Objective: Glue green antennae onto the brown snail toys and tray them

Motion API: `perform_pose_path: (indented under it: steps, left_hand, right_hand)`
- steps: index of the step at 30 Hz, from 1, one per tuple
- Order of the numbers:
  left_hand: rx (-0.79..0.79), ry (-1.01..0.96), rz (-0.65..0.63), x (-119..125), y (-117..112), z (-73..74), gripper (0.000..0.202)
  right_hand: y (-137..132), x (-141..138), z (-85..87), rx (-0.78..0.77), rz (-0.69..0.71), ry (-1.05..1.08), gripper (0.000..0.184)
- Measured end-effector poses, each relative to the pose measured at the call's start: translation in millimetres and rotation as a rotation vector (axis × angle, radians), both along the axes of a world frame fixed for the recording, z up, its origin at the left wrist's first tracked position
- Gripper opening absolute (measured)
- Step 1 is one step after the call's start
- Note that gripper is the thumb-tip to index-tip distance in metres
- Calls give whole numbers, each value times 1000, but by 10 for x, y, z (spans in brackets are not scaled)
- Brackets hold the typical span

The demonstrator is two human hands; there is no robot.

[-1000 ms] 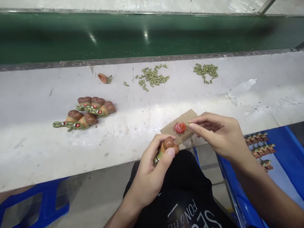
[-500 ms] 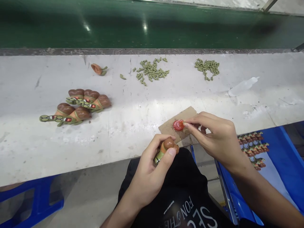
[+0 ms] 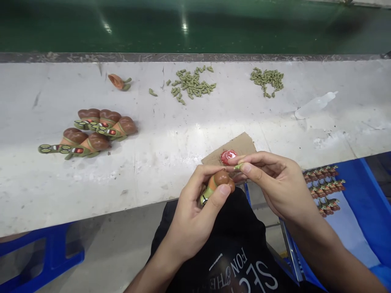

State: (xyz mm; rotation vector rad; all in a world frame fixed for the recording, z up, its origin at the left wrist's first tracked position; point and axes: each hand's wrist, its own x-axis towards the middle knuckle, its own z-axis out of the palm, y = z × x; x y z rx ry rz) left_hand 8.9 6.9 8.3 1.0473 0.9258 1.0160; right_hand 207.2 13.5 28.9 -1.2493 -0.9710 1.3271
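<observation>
Along the near edge of the white surface (image 3: 146, 179), the left hand (image 3: 191, 219) closes around a painted toy figure (image 3: 215, 185), with the fingers and thumb wrapped about its orange-and-green body and its brown dome showing on top. The right hand (image 3: 281, 185) is narrowly pinched, thumb and forefinger holding a tiny green pellet (image 3: 238, 166) just beside the figure's dome. Behind the hands, a torn cardboard scrap (image 3: 244, 143) overhangs the near edge, carrying a glossy red disc (image 3: 228, 156).

The figure looks light and stiff, probably moulded plastic, and seems best held by its thick body, since the thin green limbs look breakable. The pellet appears small and easily dropped, so it likely needs firm fingertip pressure.

Toward the far edge lie two heaps of green pellets (image 3: 191, 84), a small orange piece (image 3: 116, 81) and a clear plastic bottle (image 3: 314, 106). Left of centre sit five more toy figures (image 3: 88, 134). Past the near edge on the right, further figures (image 3: 322, 187) rest in a blue-rimmed tray (image 3: 357, 179).
</observation>
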Motion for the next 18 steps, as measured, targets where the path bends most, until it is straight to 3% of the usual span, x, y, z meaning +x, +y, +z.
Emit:
perform_pose_path:
  steps: [9,18]
  left_hand:
    - [-12,29,-30,21,13,39,13]
    - [3,96,-42,13,-11,25,10]
  right_hand:
    - [-56,-32,-145,10,-51,-1,4]
    - [-80,-54,-151,49,-53,-53,11]
